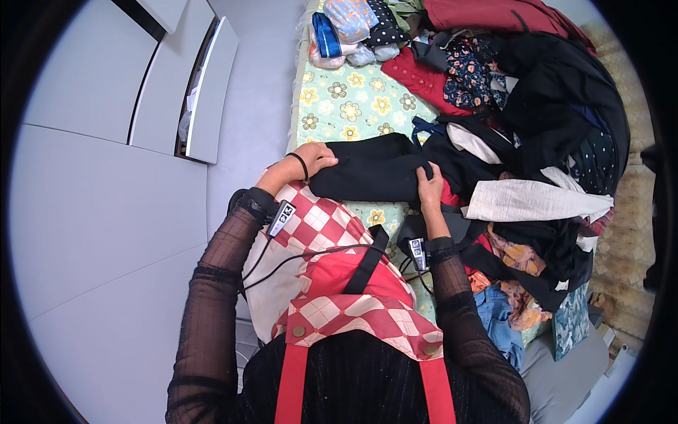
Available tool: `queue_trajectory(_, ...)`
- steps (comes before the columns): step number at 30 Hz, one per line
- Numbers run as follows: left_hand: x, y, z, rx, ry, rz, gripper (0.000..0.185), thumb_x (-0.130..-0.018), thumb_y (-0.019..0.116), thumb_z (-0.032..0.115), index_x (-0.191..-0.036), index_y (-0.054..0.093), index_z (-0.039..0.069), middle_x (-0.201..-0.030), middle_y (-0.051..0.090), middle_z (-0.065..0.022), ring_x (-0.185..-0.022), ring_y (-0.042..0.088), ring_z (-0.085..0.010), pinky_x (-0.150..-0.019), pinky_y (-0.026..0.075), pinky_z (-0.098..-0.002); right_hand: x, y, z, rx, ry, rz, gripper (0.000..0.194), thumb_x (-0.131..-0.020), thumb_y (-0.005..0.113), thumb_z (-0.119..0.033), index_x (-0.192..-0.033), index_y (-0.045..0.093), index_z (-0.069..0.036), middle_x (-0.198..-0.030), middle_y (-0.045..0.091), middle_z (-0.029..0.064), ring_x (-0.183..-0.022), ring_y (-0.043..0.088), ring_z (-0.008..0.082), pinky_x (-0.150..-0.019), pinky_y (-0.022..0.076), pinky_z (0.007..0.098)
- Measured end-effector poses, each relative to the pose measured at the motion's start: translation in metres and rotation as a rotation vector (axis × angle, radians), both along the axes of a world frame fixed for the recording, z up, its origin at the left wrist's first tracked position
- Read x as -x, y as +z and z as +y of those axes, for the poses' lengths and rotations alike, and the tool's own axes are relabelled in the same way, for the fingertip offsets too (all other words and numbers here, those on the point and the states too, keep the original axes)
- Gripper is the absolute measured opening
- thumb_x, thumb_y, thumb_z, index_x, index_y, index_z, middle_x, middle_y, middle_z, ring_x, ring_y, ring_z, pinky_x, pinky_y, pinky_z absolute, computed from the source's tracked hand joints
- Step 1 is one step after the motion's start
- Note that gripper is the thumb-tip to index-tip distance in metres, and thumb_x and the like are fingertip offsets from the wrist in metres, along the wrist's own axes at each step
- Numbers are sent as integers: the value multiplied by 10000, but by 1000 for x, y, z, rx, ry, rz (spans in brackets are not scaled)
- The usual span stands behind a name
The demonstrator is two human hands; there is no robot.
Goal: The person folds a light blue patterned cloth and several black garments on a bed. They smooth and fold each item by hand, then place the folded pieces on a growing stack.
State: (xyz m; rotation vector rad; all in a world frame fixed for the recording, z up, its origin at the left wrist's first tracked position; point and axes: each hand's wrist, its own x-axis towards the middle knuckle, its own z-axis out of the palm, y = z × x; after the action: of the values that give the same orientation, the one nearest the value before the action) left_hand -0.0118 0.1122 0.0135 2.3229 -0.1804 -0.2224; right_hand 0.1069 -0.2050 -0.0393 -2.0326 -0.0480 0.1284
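A black cloth garment [371,172], folded into a rough rectangle, lies across the near side of the bed. My left hand [317,157] grips its left end, thumb on top and fingers out of sight. At the right end, my right hand [430,185] pinches the cloth between thumb and fingers. Beneath the garment spreads a green flowered bedcover [349,110]. Just right of my right hand begins a loose heap of clothes, with a dark navy garment [461,159] and a white cloth piece [535,200] nearest.
Bagged and folded items [349,26] stand at the bed's far left corner. Beside a red garment [418,79] lies a large black garment [551,79]. Blue jeans [498,318] rest at lower right. On the left, a white cabinet has a drawer [209,95] pulled out. Cables [318,253] cross my apron.
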Motion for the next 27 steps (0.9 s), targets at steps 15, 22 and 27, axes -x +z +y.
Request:
queue_trajectory(15,-10,14,20,-289,-160,138,368,-867,600,422,-909,651,60,-899,623,-162,-926,575,-356,-808,461,-426,41,77,122,560,1211,-305,885,-559,846,-420,-1286,483,-69,-1179,572,130,-1105,535,302,-919,423,408)
queue_trajectory(22,-21,7,17,-138,1,-73,189,-724,736,144,-868,643,65,-874,565,-142,-867,567,-350,-779,469,-408,14,50,145,486,1379,94,904,-487,874,-490,-1154,554,31,-912,682,190,-846,659,358,-757,509,384)
queue_trajectory(27,-25,-11,-20,74,287,-188,139,-759,686,80,-889,640,61,-874,574,-129,-853,585,-302,-772,474,-351,14,32,142,542,1233,401,752,-462,896,-475,-945,651,47,-893,689,150,-839,661,256,-769,502,318)
